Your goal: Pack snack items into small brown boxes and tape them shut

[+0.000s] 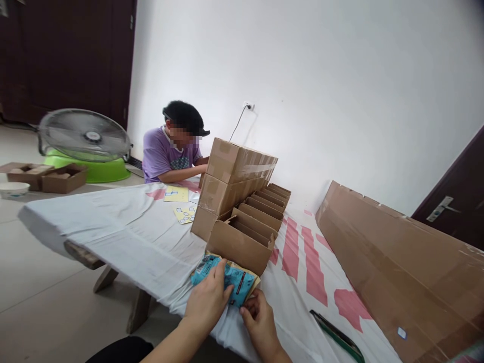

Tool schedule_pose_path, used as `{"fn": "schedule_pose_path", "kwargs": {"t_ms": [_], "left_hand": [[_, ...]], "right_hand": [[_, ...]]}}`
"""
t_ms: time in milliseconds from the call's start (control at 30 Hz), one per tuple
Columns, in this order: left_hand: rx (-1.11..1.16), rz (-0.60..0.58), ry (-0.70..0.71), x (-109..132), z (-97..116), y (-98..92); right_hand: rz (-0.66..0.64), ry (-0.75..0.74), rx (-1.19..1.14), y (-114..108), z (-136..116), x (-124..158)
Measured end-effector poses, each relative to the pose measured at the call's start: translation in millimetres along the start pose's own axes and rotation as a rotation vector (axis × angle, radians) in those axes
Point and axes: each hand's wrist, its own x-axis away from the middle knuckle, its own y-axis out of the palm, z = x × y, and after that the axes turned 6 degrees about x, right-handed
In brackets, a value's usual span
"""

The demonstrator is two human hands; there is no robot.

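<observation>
A soft blue packet [238, 282] with printed text lies at the near end of the cardboard boxes, a yellowish layer showing behind its top edge. My left hand [209, 297] grips it from above, fingers across its face and thumb near the middle. My right hand [260, 315] pinches the packet's lower right corner between thumb and fingers. Right behind the packet stands an open-topped cardboard box [238, 245], first in a row of similar open boxes. The packet seems to touch this box's front.
Taller stacked cartons [223, 161] run along the row's left. A long cardboard panel [393, 262] stands at right. A narrow green-and-black tool [338, 335] lies on the white cloth [132, 242]. Yellow cards [176, 193] lie near a seated person [162, 151] across the table. A fan [93, 136] is on the floor.
</observation>
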Motion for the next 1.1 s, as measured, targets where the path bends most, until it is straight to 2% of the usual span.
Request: {"fn": "schedule_pose_path", "kwargs": {"t_ms": [100,167,367,633,1100], "left_hand": [[-0.055,-0.085,-0.054,-1,-3,-2.2],[-0.078,-0.098,-0.053,-2,-3,-2.3],[-0.087,-0.031,-0.008,-3,-1,8.1],[-0.078,0.024,-0.012,-8,5,19.5],[-0.030,0.044,-0.031,-20,17,43.5]], "right_hand": [[-0.019,-0.026,0.026,-1,-5,1],[-0.026,-0.041,0.055,-2,-8,1],[-0.010,-0.046,0.096,-2,-10,2],[0.121,-0.016,0.140,3,3,4],[0.227,0.067,0.000,8,21,5]]}}
